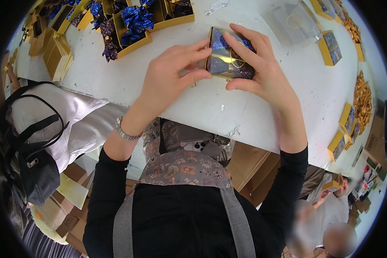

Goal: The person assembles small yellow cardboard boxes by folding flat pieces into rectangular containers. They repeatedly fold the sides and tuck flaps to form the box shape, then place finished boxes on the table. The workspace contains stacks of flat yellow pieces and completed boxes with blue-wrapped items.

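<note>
Black shirt [176, 215] is filling the foreground, and left hand [167, 71] and right hand [264, 66] are both pinching a clear-topped gold gift box [221, 60] over the counter [249, 103], seemingly squaring it up; next nudge is probably needing even pressure.

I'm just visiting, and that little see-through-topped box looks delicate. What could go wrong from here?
Two things, perhaps. The right hand has its fingers spread over the clear top of the box, so pressing too hard might dent or smudge it. Also, a dark purple wrapped bundle pokes past the corner of a gold tray, so a bump might knock it loose.
</note>
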`<action>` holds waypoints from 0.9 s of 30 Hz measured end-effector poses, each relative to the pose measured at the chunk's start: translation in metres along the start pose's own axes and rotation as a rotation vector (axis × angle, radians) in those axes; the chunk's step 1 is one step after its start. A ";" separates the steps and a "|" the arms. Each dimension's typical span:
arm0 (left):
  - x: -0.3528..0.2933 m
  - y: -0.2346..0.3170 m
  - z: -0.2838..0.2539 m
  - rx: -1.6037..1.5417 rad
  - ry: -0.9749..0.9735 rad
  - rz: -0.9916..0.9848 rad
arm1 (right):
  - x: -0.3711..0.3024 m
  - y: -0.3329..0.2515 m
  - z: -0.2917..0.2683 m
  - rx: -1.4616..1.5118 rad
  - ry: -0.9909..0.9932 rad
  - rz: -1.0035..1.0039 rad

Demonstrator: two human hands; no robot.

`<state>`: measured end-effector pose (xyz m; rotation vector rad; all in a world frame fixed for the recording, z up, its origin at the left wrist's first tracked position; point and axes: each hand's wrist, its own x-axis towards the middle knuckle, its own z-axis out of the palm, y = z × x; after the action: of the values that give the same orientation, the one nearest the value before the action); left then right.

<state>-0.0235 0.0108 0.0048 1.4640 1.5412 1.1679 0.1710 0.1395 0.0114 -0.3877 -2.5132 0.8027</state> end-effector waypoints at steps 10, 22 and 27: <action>0.037 0.007 -0.011 0.243 -0.292 0.263 | -0.001 -0.002 -0.002 0.027 -0.014 0.052; 0.040 0.002 0.011 0.375 -0.140 0.337 | -0.033 -0.039 0.027 0.385 0.304 0.479; 0.038 0.005 0.016 0.489 -0.060 0.361 | -0.036 -0.039 0.035 0.363 0.397 0.381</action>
<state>-0.0108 0.0502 0.0075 2.1512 1.6375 0.9632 0.1791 0.0780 -0.0025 -0.8212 -1.9035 1.1703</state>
